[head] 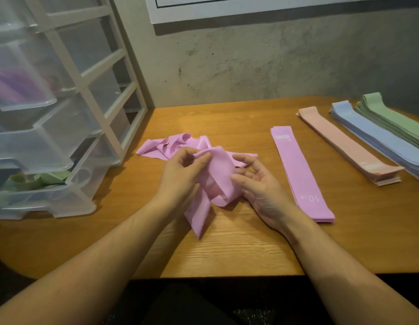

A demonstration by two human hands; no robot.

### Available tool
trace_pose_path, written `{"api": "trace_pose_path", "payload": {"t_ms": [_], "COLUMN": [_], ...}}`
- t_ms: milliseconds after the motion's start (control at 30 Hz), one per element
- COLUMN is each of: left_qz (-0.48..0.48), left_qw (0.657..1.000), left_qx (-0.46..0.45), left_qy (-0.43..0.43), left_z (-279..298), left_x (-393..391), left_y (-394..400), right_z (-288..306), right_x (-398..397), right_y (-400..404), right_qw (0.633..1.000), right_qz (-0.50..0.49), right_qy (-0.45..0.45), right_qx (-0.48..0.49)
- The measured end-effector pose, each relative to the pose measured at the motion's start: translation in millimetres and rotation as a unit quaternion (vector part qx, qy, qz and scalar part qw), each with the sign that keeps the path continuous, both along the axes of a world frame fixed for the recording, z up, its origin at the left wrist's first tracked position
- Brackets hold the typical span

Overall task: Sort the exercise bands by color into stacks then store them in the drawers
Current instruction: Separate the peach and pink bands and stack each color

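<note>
A crumpled pink exercise band (pixel 218 177) is held just above the wooden table (pixel 239 249) between both hands. My left hand (pixel 180 174) pinches its upper edge with thumb and fingers. My right hand (pixel 257 184) holds its right side with curled fingers. Behind them lies a loose heap of pink bands (pixel 166 146). To the right, flat stacks lie side by side: pink (pixel 300 174), peach (pixel 344 144), blue (pixel 377 137) and green (pixel 396 120).
A clear plastic drawer unit (pixel 51 127) stands at the left, its drawers pulled out; one holds purple bands (pixel 14 87), a lower one green bands (pixel 37 179). A grey wall (pixel 250 66) runs behind the table.
</note>
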State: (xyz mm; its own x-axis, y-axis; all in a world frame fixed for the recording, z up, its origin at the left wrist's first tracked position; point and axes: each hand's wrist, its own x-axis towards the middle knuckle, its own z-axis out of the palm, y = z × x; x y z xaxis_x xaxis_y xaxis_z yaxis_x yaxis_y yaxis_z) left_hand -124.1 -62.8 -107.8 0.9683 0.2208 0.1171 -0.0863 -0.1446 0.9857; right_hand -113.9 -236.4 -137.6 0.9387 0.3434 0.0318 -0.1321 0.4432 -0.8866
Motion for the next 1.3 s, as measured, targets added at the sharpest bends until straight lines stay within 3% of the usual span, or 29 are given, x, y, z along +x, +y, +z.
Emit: {"api": "trace_pose_path", "payload": {"t_ms": [200,367,567,733,833,933,1067,1233,1300], "left_qz": [-0.019,-0.047,-0.058,-0.151,-0.192,-0.206,-0.211,-0.190,-0.178], "left_qw": [0.999,0.998,0.994,0.971,0.963,0.961,0.971,0.981,0.983], "left_qx": [-0.033,-0.004,-0.063,-0.126,-0.118,-0.121,-0.060,0.018,0.043], "left_qy": [0.036,0.044,0.062,0.138,0.148,0.138,0.099,0.023,0.002], "left_z": [4,9,21,31,39,46,59,72,79], "left_x": [-8,-16,-27,-38,-46,-52,-63,-75,-82], "left_y": [8,11,10,16,17,12,2,-12,-16], "right_z": [-3,-4,9,27,34,39,48,64,71], "right_x": [0,-2,-7,-5,-4,-8,-20,-42,-48], "right_y": [0,1,-2,-17,-23,-24,-26,-27,-25], "right_qw": [0.999,0.995,0.988,0.996,0.986,0.963,0.940,0.939,0.932], "right_qz": [-0.022,-0.022,-0.047,-0.064,-0.097,-0.099,-0.087,0.016,0.011], "right_qy": [-0.013,-0.051,-0.062,-0.009,-0.014,-0.023,-0.048,-0.140,-0.174], "right_qx": [-0.032,-0.083,-0.131,-0.060,-0.136,-0.248,-0.326,-0.315,-0.319]}}
